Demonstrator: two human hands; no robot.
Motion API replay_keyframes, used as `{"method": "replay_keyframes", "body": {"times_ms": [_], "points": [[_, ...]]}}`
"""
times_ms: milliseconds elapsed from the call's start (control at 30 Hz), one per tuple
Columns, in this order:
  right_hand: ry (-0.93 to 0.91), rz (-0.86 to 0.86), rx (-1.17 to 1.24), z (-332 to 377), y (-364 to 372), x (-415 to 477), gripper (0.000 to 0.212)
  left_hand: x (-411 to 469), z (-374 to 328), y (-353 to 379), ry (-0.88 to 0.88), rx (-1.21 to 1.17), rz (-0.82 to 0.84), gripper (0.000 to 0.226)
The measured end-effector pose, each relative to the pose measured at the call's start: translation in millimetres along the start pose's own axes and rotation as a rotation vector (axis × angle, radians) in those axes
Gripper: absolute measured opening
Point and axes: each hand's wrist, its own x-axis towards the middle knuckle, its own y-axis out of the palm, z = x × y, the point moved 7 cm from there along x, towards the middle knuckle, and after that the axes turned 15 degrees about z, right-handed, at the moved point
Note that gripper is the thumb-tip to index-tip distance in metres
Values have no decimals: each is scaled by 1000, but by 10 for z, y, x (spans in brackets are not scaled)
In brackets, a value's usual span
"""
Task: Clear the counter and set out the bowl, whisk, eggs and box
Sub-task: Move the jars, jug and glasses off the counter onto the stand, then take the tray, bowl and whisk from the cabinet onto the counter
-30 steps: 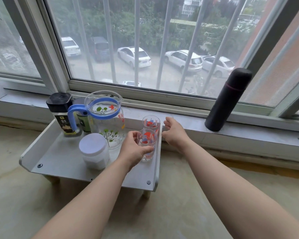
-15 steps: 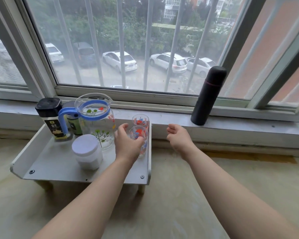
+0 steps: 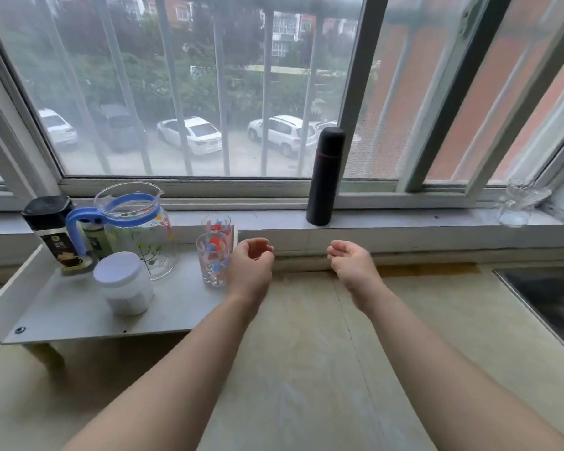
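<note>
A low grey shelf (image 3: 72,317) stands on the counter at the left. It holds a glass pitcher (image 3: 137,229) with a blue handle, a white-lidded jar (image 3: 124,284), a black-capped jar (image 3: 54,229) and two patterned glasses (image 3: 213,258). My left hand (image 3: 249,270) hovers just right of the nearer glass, fingers curled and apart, holding nothing. My right hand (image 3: 354,266) hangs over the bare counter, also with nothing in it. No bowl, whisk, eggs or box is in view.
A black flask (image 3: 324,177) stands upright on the window sill (image 3: 404,219). A clear glass piece (image 3: 518,206) sits at the sill's far right. A dark sink edge (image 3: 547,294) shows at the right. The beige counter (image 3: 306,369) stretches between my arms.
My left hand has let go of the nearer glass and drawn back to the right of the shelf. The view has swung right, and my right hand has shifted right with it.
</note>
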Motion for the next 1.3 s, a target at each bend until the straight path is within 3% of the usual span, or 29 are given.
{"method": "replay_keyframes", "body": {"times_ms": [333, 633, 867, 1300], "points": [[63, -74, 6, -707, -965, -994, 43, -865, 367, 1101, -142, 25, 106, 17], [155, -83, 27, -1600, -1575, -1956, 37, -1885, 888, 1791, -248, -16, 90, 21], [214, -83, 2, -2234, -1755, -2479, 37, -2510, 1374, 2006, -323, -8, 57, 18], [326, -92, -110, -3064, -1504, -2884, 33, -3034, 2382, 2072, -483, 88, 153, 17]]}}
